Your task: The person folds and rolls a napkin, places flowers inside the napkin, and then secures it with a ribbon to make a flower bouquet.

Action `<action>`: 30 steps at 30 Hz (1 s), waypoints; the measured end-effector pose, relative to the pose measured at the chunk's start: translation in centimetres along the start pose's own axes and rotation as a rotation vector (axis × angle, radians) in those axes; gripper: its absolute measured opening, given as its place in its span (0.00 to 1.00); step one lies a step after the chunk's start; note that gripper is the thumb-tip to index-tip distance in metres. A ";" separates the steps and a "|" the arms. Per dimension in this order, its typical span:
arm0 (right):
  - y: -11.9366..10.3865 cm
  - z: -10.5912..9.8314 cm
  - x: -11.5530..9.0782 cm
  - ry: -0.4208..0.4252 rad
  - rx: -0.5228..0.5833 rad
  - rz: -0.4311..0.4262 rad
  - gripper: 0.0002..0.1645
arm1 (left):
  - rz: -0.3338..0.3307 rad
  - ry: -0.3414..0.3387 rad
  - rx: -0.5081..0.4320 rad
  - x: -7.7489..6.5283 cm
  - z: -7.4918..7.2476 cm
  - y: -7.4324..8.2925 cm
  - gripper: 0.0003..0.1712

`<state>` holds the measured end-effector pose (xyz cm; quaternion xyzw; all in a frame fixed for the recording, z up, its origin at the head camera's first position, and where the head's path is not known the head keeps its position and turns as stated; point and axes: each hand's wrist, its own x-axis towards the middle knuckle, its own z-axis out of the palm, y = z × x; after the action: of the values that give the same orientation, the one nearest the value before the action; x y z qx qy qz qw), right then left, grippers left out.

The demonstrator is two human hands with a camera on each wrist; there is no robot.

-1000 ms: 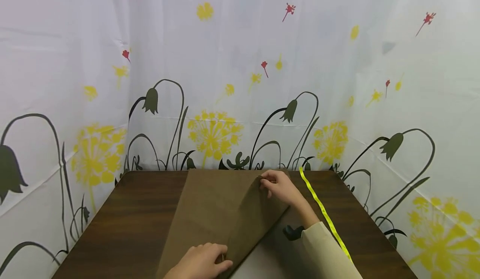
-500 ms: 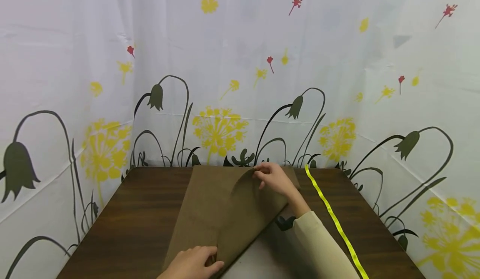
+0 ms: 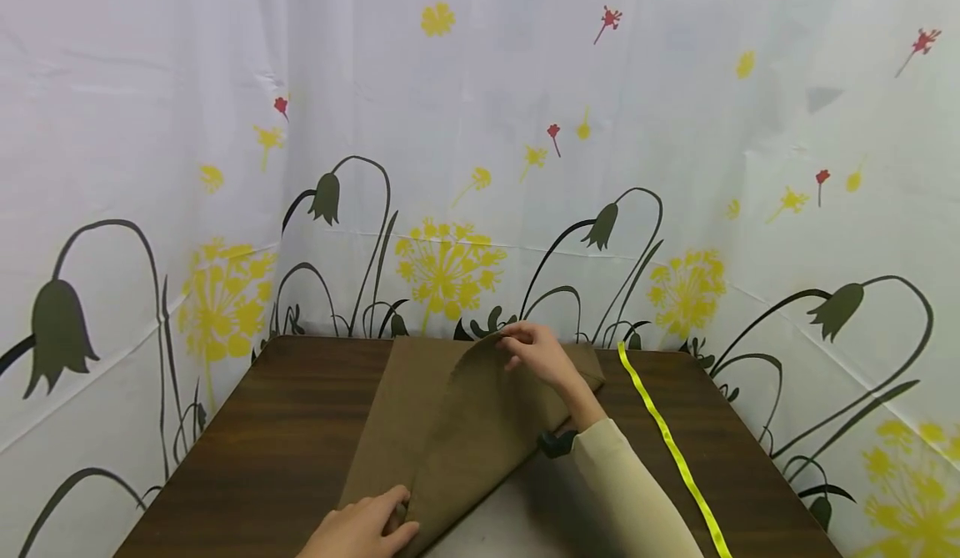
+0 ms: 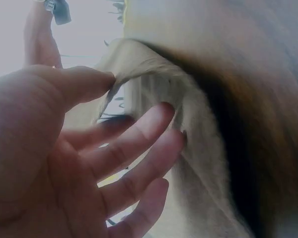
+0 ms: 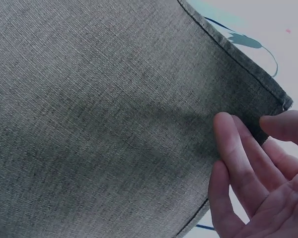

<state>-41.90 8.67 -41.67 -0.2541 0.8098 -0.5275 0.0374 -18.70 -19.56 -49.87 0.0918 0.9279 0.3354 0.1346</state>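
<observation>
A brown cloth (image 3: 465,433) with a stitched hem lies across the middle of the table, part of it raised in a fold. At its far edge my right hand (image 3: 538,356) pinches a corner and holds it up; the right wrist view shows thumb and fingers at that hemmed corner (image 5: 275,101). Near the front, my left hand (image 3: 360,529) grips the cloth's near part. In the left wrist view, the left thumb (image 4: 89,85) presses the curved cloth edge while the other fingers are loosely bent beneath. Part of the left hand's grip is hidden there.
A narrow yellow strip (image 3: 675,449) runs lengthwise along the right of the dark wooden table (image 3: 277,433). A pale grey surface (image 3: 495,520) shows beside the cloth at the front. A flower-printed white curtain (image 3: 480,124) stands behind the table and at both sides.
My right hand has moved left and slightly up with the cloth corner, raising a larger fold. The left hand has shifted slightly left, keeping its hold. The head view has turned a little.
</observation>
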 end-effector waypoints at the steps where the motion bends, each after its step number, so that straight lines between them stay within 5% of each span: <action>1: -0.1 0.2 0.3 0.002 0.003 0.000 0.18 | 0.002 0.013 0.000 -0.1 -0.1 -0.2 0.22; 4: -0.5 0.9 1.2 0.004 -0.014 -0.001 0.18 | -0.007 0.063 0.019 -0.4 -0.3 -0.7 0.26; 9: -0.5 2.4 2.7 -0.002 -0.018 -0.001 0.19 | -0.091 0.109 0.050 -1.2 -0.6 -1.4 0.13; 14: -0.5 4.3 3.8 0.008 -0.054 -0.001 0.20 | -0.115 0.140 0.035 -1.7 -0.9 -2.5 0.15; 30: -1.1 8.9 8.3 -0.025 -0.098 0.037 0.25 | -0.255 0.198 0.013 -1.0 -3.0 -5.2 0.09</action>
<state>-45.82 -2.85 -42.93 -0.2473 0.8386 -0.4833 0.0450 -19.15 -25.58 -50.86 -0.0594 0.9429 0.3171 0.0832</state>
